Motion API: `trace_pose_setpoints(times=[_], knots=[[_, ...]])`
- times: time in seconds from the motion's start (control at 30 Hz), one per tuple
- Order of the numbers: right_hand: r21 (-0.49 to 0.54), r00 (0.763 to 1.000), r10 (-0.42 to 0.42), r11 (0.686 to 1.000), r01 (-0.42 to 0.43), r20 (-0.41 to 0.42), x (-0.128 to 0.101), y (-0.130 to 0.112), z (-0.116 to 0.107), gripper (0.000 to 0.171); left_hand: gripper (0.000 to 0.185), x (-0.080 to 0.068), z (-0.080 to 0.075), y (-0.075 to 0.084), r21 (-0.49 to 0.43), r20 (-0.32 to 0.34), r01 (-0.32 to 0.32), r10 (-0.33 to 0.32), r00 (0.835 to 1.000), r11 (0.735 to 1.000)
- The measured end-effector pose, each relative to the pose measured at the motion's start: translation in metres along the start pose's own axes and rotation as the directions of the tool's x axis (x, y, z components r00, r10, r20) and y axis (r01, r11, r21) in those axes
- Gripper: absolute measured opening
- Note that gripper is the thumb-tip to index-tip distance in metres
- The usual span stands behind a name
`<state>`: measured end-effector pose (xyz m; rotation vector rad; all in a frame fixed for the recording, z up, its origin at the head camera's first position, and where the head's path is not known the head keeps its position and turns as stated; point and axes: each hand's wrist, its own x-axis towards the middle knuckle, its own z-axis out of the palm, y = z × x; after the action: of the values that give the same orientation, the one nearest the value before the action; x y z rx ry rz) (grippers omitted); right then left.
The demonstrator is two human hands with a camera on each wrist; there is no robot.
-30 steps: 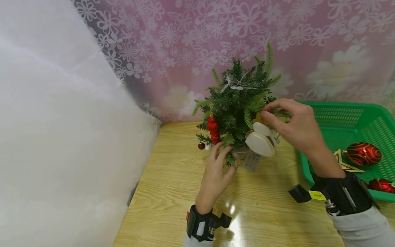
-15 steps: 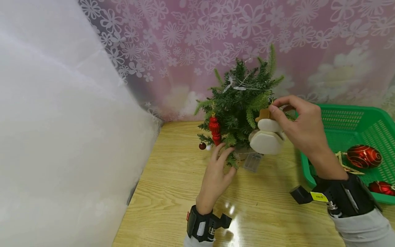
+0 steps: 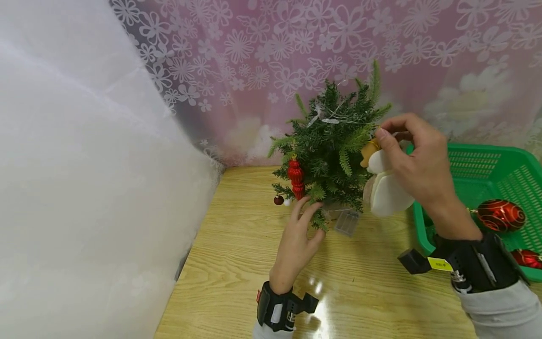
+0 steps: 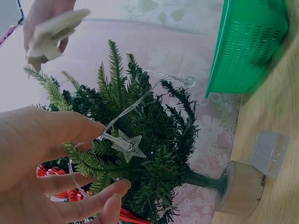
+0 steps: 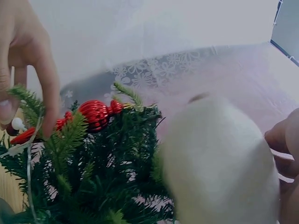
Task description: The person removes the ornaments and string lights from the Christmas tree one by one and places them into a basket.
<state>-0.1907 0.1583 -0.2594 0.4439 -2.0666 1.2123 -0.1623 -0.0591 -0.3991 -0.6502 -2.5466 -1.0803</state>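
Observation:
In the head view my right hand (image 3: 423, 160) pinches a white plush snowman ornament (image 3: 387, 195) by the top, near its tan hat. It hangs at the right side of a small artificial Christmas tree (image 3: 326, 160). The right wrist view shows the snowman's pale body (image 5: 215, 163) close up, hiding part of the branches. My left hand (image 3: 296, 242) rests at the lower front branches, thumb and fingers spread around a branch tip. A clear star light (image 4: 127, 145) on a wire lies beside its thumb. Just above its fingers hangs a red ridged ornament (image 3: 295, 179).
A green basket (image 3: 478, 148) at the right holds a red bauble with gold swirls (image 3: 501, 215) and another red ornament (image 3: 527, 258). A clear battery box (image 3: 347, 222) lies by the tree's wooden base (image 4: 240, 189). Behind hangs a floral pink curtain (image 3: 254, 94).
My right hand has moved right and a little up with the snowman, away from the tree's front. The snowman has turned and is now partly behind the hand. My left hand stays in place.

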Motion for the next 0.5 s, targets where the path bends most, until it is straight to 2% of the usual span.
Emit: trace_pose_setpoints(times=[0.2,0.4,0.5], knots=[[0.124,0.993,0.095,0.987,-0.102,0.065,0.012,-0.007,-0.002,0.014,0.052,0.0,-0.001,-0.001,-0.023,0.001,-0.005,0.005,1.0,1.0],[0.265,0.984,0.053,0.959,-0.097,0.172,0.021,-0.009,-0.004,0.011,0.052,-0.001,-0.001,-0.001,-0.02,0.009,0.004,-0.004,1.0,1.0],[0.374,0.975,0.026,0.921,-0.11,0.223,0.021,-0.01,-0.005,0.01,0.051,-0.001,-0.001,-0.001,-0.015,0.009,0.003,-0.003,1.0,1.0]])
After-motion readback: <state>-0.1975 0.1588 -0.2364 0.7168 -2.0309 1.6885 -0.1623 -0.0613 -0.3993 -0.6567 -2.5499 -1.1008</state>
